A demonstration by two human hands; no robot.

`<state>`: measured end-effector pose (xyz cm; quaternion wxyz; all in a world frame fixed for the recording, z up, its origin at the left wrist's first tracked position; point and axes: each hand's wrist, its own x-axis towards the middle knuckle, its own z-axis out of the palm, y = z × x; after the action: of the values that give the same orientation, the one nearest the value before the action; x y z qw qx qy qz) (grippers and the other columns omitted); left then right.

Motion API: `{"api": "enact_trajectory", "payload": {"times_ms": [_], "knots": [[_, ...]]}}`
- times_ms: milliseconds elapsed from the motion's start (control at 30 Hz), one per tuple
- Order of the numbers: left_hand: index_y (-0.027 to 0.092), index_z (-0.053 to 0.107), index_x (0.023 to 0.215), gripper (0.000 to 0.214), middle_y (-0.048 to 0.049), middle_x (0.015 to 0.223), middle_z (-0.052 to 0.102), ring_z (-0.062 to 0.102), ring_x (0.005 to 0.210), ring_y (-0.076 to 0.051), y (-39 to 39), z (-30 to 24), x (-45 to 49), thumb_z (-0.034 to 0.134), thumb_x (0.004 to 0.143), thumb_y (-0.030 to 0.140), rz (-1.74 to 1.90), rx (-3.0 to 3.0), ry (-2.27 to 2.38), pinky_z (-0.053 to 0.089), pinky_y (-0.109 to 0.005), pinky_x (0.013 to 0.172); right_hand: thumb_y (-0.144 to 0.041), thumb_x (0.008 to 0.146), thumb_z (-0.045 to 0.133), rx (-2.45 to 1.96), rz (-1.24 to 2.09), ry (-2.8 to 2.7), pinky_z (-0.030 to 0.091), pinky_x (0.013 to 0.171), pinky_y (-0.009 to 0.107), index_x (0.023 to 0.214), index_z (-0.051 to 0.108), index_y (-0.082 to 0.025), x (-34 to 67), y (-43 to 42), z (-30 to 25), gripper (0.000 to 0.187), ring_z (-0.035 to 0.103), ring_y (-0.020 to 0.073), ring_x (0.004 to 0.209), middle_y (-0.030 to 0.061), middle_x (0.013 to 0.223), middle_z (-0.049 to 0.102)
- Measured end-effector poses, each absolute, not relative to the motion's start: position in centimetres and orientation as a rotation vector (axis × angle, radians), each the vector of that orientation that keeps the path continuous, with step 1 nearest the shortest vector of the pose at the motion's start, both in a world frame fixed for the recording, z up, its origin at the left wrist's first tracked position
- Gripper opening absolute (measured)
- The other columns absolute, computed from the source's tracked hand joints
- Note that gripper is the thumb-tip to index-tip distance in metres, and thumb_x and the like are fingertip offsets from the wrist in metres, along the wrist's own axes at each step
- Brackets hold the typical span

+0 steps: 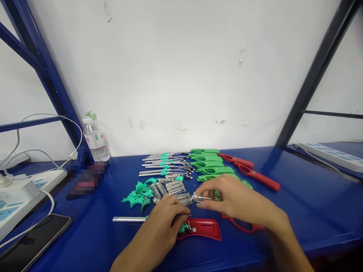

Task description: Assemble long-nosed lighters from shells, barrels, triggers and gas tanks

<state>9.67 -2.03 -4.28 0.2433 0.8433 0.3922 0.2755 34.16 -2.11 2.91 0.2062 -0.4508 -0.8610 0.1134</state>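
My left hand (163,223) is closed over a half-built gas lighter, its thumb and fingers by the red handle shell (211,228). A silver lighter tube (127,219) sticks out left of that hand. Wires and a small teal part show near the thumb; the fingers hide the rest. Between thumb and fingers, my right hand (232,192) pinches a clear fuel tank (202,198) just above the shell. More clear tanks (175,187) lie in a pile behind my left hand. Beside them is a heap of teal triggers (138,194). Another red handle part (245,226) lies under my right wrist.
Silver tubes with wires (154,165) lie in rows at the back, beside green handle shells (208,164) and red handle shells (259,177). A water bottle (95,141), phone (34,241) and power strip (17,206) are at left. Another power strip (334,155) is at right.
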Motion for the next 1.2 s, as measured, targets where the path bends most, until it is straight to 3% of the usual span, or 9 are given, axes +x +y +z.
{"api": "enact_trajectory", "payload": {"times_ms": [267,800,1200], "knots": [[0.026,0.079,0.101,0.03,-0.0045,0.099,0.069,0.065,0.092,-0.022,-1.9,-4.1,9.7,0.051,0.108,0.019,0.777,2.302,1.085,0.047,-0.031,0.081,-0.03,0.095,0.078,-1.203,0.373,-2.482,0.047,0.064,0.028,0.106,0.086,-0.034,34.1,-2.4,2.5,0.014,0.074,0.0193,0.075,-0.0035,0.085,0.083],[0.025,0.072,0.101,0.024,-0.0026,0.104,0.069,0.066,0.098,-0.022,-2.0,-3.5,9.8,0.051,0.107,0.014,0.744,2.297,1.085,0.045,-0.032,0.085,-0.02,0.095,0.076,-1.12,0.301,-2.535,0.047,0.065,0.026,0.11,0.086,-0.036,33.8,-2.2,1.8,0.024,0.073,0.0179,0.071,-0.0028,0.087,0.084],[0.025,0.071,0.102,0.025,-0.0011,0.103,0.069,0.065,0.097,-0.021,-2.1,-3.7,9.8,0.051,0.107,0.012,0.76,2.301,1.091,0.044,-0.031,0.085,-0.029,0.097,0.074,-1.246,0.503,-2.57,0.041,0.069,0.026,0.111,0.087,-0.031,33.6,-1.9,2.5,0.019,0.068,0.0175,0.072,0.0019,0.088,0.083]]}}
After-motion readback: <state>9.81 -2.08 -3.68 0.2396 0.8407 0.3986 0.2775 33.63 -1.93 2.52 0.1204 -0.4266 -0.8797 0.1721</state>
